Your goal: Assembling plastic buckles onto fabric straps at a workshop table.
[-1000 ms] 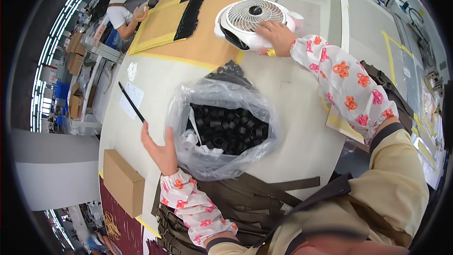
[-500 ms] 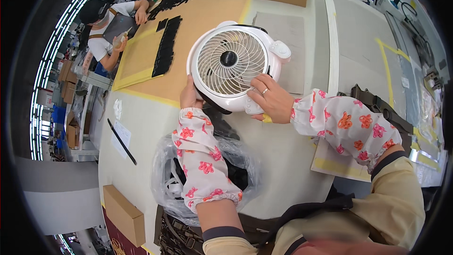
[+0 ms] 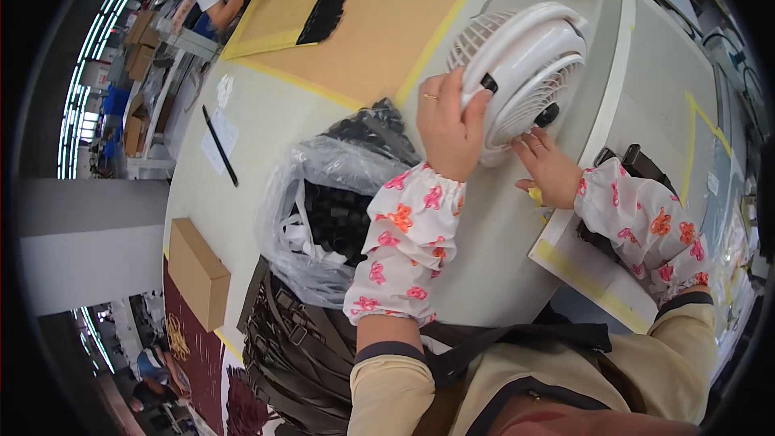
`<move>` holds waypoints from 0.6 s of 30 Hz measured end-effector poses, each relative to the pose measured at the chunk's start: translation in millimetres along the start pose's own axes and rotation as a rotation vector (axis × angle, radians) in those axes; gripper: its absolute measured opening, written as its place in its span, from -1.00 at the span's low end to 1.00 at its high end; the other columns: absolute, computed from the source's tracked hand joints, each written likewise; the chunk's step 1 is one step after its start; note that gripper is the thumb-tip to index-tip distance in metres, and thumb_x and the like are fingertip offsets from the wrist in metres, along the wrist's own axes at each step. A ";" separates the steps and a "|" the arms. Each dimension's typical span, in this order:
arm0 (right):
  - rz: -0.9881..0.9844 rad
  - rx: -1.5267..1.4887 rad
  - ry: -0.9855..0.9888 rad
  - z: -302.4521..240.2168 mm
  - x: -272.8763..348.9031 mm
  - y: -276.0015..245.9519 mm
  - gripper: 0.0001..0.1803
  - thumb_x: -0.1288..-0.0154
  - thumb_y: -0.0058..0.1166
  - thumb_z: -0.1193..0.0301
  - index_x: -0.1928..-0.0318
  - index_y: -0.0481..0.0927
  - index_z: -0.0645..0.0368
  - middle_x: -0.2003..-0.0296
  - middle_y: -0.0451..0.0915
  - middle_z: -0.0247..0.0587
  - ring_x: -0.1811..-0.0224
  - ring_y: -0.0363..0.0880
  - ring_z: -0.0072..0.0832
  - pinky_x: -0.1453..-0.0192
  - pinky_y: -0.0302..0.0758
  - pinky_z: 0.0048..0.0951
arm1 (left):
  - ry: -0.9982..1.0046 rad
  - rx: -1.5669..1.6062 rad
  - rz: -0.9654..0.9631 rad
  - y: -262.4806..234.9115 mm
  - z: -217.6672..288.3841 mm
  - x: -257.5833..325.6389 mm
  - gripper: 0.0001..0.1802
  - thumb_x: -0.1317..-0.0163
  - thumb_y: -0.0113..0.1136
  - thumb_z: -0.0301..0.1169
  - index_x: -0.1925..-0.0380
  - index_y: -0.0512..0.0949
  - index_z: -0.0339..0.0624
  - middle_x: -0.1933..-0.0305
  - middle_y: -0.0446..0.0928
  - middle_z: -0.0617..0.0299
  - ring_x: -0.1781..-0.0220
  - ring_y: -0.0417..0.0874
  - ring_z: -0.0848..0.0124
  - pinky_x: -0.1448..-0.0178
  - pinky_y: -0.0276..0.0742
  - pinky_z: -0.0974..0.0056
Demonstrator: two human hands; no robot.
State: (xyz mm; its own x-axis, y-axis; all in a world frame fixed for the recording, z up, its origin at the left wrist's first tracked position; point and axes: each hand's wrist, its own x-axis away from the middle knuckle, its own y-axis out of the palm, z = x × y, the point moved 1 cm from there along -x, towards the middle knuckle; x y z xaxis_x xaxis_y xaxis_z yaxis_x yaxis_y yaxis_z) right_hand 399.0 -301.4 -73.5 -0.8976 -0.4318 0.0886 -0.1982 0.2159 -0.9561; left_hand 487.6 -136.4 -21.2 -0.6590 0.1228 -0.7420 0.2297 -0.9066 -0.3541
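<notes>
Across the pale counter in the head view, we have a white electric fan turned nearly edge-on, right of an open clear plastic bag holding black rolls. Our left hand grips the fan, thumb and fingers closed beside a small black part; our right hand, fingers loosely spread, touches the lower grille near a round black knob

Fan: white; knob black. Sleeve covers: white, pink-and-orange flowers. Bagged pieces: black. Carton: tan. Straps: dark, perhaps olive-brown from here.
</notes>
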 end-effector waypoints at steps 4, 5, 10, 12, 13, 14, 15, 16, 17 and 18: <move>-0.097 0.015 0.018 -14.0 1.2 -3.2 -0.33 -0.04 0.14 0.25 -0.11 0.22 0.31 -0.14 0.17 0.22 -0.23 0.10 0.04 -0.24 0.15 -0.13 | -0.070 0.052 -0.033 -5.0 4.6 10.8 -0.56 -0.03 0.15 -0.46 0.06 0.34 -0.38 0.14 0.40 -0.04 0.14 0.41 0.01 0.09 0.35 0.12; 0.023 0.093 -0.021 -20.1 5.9 -5.8 -0.43 -0.06 0.13 0.27 -0.04 0.29 0.27 -0.06 0.30 0.11 -0.12 0.27 -0.04 -0.12 0.29 -0.17 | -0.083 0.048 -0.026 -13.0 11.5 13.9 -0.56 -0.03 0.15 -0.46 0.06 0.34 -0.38 0.14 0.40 -0.04 0.14 0.41 0.01 0.09 0.35 0.12; -0.101 -0.174 -0.060 -79.0 7.5 -41.7 -0.62 -0.07 0.11 0.36 0.10 0.40 0.23 0.17 0.46 -0.07 0.12 0.44 -0.14 0.12 0.41 -0.24 | -0.105 -0.221 -0.374 -121.2 49.5 54.4 -0.52 -0.04 0.10 -0.54 -0.03 0.33 -0.34 -0.01 0.38 -0.06 -0.05 0.39 0.04 -0.10 0.29 0.17; 0.022 -0.325 -0.232 -111.4 2.9 -39.2 -0.68 -0.06 0.10 0.42 0.14 0.43 0.22 0.22 0.49 -0.09 0.18 0.46 -0.17 0.19 0.44 -0.27 | -0.161 -0.350 -0.428 -169.7 53.2 103.2 -0.60 -0.03 0.12 -0.54 0.06 0.40 -0.33 0.09 0.44 -0.01 0.06 0.43 0.08 -0.04 0.31 0.16; 0.088 -0.383 -0.336 -127.6 -2.1 -25.4 -0.70 -0.06 0.09 0.44 0.15 0.44 0.21 0.22 0.50 -0.09 0.16 0.46 -0.17 0.20 0.45 -0.28 | -0.203 -0.422 -0.441 -184.9 56.2 132.1 -0.60 -0.04 0.13 -0.50 0.06 0.40 -0.30 0.11 0.44 0.00 0.08 0.44 0.09 -0.08 0.26 0.10; 0.159 -0.376 -0.425 -143.4 -7.7 -13.0 -0.71 -0.06 0.09 0.45 0.16 0.44 0.20 0.22 0.50 -0.09 0.16 0.46 -0.18 0.20 0.45 -0.28 | -0.275 -0.520 -0.540 -190.2 57.0 164.1 -0.55 -0.01 0.15 -0.42 0.04 0.39 -0.27 0.09 0.43 0.08 0.01 0.41 0.18 -0.17 0.16 0.00; 0.234 -0.372 -0.524 -158.7 -11.8 -1.8 -0.71 -0.05 0.08 0.46 0.16 0.45 0.19 0.22 0.49 -0.09 0.16 0.47 -0.19 0.20 0.45 -0.28 | -0.313 -0.582 -0.624 -192.8 61.3 192.7 -0.54 -0.03 0.15 -0.35 0.02 0.39 -0.20 0.13 0.44 0.12 0.05 0.43 0.21 -0.18 0.14 0.00; 0.230 -0.378 -0.529 -169.2 -17.5 15.5 -0.71 -0.05 0.08 0.46 0.16 0.45 0.19 0.22 0.49 -0.09 0.16 0.47 -0.19 0.20 0.45 -0.28 | -0.359 -0.603 -0.719 -194.6 63.6 224.5 -0.54 -0.03 0.14 -0.31 0.01 0.40 -0.12 0.17 0.45 0.17 0.09 0.43 0.24 -0.19 0.12 -0.03; 0.128 -0.302 -0.459 -173.7 -24.3 32.7 -0.71 -0.04 0.09 0.47 0.17 0.44 0.20 0.22 0.49 -0.08 0.15 0.46 -0.20 0.19 0.44 -0.29 | -0.337 -0.587 -0.743 -188.8 65.7 249.8 -0.54 -0.03 0.14 -0.30 0.01 0.41 -0.09 0.22 0.46 0.21 0.11 0.44 0.27 -0.19 0.10 -0.05; 0.026 -0.230 -0.390 -177.9 -29.6 48.2 -0.72 -0.03 0.10 0.48 0.18 0.44 0.21 0.21 0.49 -0.08 0.14 0.46 -0.20 0.18 0.44 -0.29 | -0.357 -0.584 -0.763 -185.0 71.5 265.8 -0.51 -0.03 0.13 -0.31 -0.03 0.38 -0.08 0.16 0.44 0.20 0.06 0.41 0.28 -0.20 0.07 -0.10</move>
State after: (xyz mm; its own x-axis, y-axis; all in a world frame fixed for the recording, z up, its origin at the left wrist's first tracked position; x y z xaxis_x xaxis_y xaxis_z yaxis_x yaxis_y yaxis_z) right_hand 346.0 -122.4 -72.5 -0.6968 -0.7118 -0.0886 -0.2997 0.4011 -0.8656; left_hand 218.8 35.1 -112.2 -0.9287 0.3701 -0.0241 -0.0898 -0.2872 -0.9536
